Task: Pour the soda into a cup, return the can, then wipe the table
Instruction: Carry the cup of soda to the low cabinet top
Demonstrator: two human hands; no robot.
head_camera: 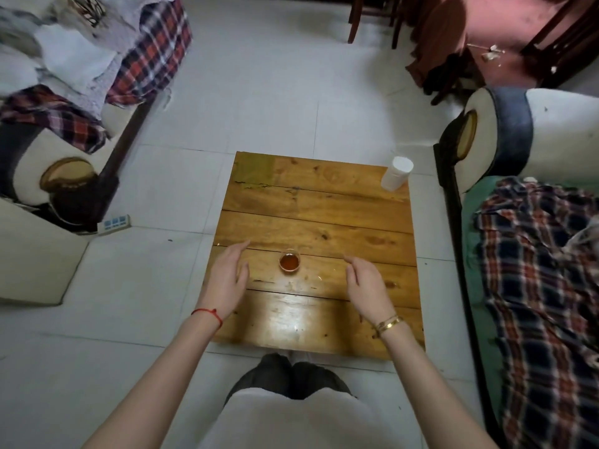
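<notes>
A small clear cup [289, 261] holding reddish-brown liquid stands near the middle of the low wooden table [317, 222]. My left hand [227, 277] hovers to the cup's left with fingers straight, holding nothing. To the cup's right is my right hand [364, 283], fingers relaxed and slightly bent, also holding nothing. Neither hand touches the cup. A white cylindrical container [396, 173] stands at the table's far right corner. No soda can or cloth is in view.
Armchairs draped with plaid cloth flank the table, one at left [64, 176] and one at right [534, 254]. A power strip [114, 223] lies on the tiled floor at left. Dark wooden chair legs [353, 21] stand at the back. My knees are at the table's near edge.
</notes>
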